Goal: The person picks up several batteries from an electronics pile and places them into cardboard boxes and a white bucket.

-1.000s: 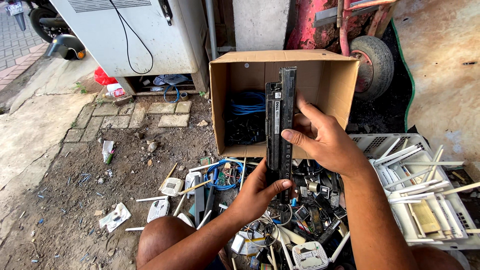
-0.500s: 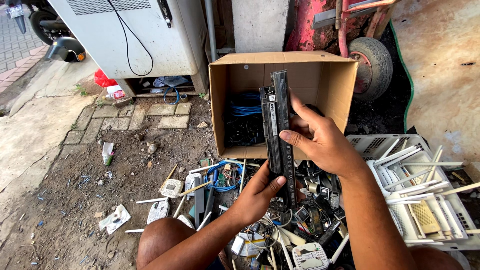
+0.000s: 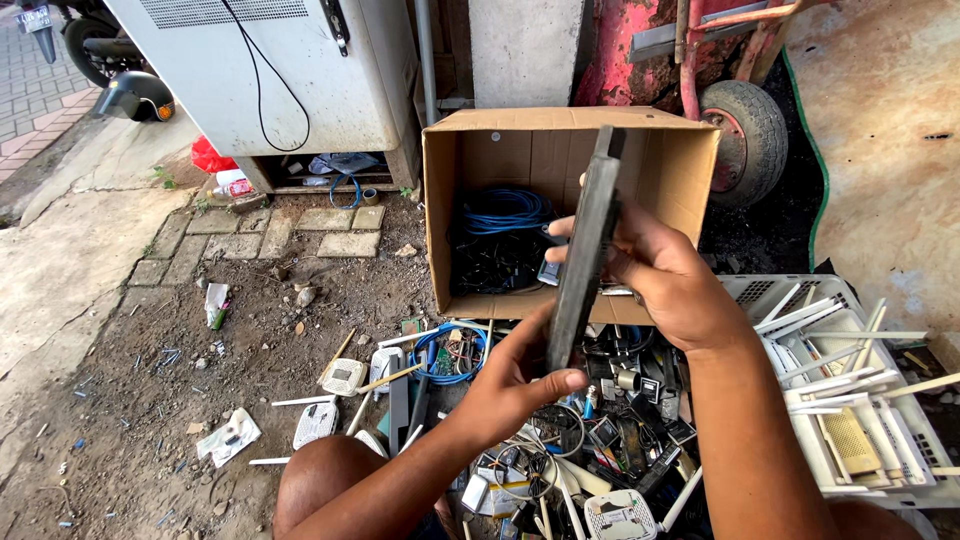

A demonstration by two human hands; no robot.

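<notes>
As it shows only its thin edge, the held thing reads so:
Thing: long dark flat device (image 3: 585, 255), upright before the open cardboard box (image 3: 690, 160)
Left hand (image 3: 510, 385): fingers grasp the lower end
Right hand (image 3: 670, 275): fingers clasp the middle (from behind)
Handling: it seems stiff, rather light; grip the two ends
Below: heap of small electronic scrap (image 3: 610, 440)

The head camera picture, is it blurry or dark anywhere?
Head view: even daylight, no glare; the black slab between the left hand and right hand looks sharp; inside the cardboard box it is shadowy, so the cables are hard to tell apart; straight edges bend near the corners.
</notes>
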